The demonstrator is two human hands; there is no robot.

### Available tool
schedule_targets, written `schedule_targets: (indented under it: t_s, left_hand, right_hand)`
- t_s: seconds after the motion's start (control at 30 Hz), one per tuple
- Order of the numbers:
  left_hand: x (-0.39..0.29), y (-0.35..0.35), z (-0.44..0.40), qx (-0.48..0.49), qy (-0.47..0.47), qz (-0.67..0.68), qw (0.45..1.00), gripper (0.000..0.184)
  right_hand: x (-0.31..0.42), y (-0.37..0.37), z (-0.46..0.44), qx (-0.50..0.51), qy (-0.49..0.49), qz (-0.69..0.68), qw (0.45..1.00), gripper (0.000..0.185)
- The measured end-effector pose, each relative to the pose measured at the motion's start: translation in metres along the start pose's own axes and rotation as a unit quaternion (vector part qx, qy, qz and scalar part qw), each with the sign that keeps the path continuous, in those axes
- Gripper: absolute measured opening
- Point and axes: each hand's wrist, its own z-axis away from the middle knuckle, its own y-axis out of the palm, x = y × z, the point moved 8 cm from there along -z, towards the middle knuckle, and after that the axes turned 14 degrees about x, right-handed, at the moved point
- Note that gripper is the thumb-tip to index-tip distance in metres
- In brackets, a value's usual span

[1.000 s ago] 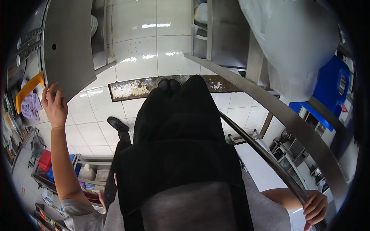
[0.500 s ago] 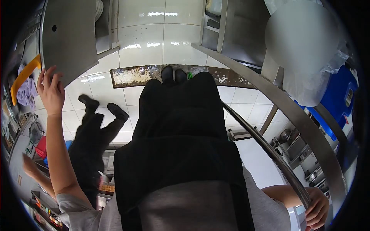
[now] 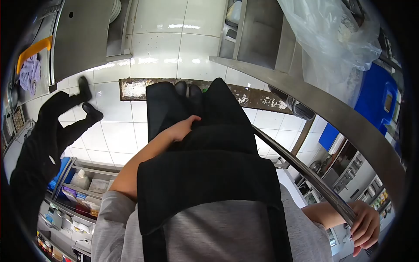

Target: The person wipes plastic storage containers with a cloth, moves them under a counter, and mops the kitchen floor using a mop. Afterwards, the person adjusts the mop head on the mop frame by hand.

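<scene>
My left hand is low in front of my body, against the black apron. Its fingers are bent into the cloth and partly hidden in a fold. At the lower right, my right hand is wrapped round a long metal pole. The pole slants up and left from that hand towards the floor beside my apron. Its far end disappears behind the apron.
Another person's dark trouser legs stand at left. A yellow-orange handle and purple cloth lie by the steel counter. Right are a steel table edge, a clear plastic bag and a blue container. A worn strip crosses the tiled floor.
My left hand has come from beside the left counter inward to the apron. My right hand keeps hold of the pole. The other person has shifted left, and the view has turned slightly.
</scene>
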Motion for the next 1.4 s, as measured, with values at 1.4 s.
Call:
schedule_targets:
  t_s: [1.4]
  left_hand:
    - [0.146,-0.075,0.121,-0.361,-0.101,-0.03,0.926,0.034]
  right_hand:
    - [0.007,0.027,0.02,-0.017,-0.031,0.0,0.999,0.024]
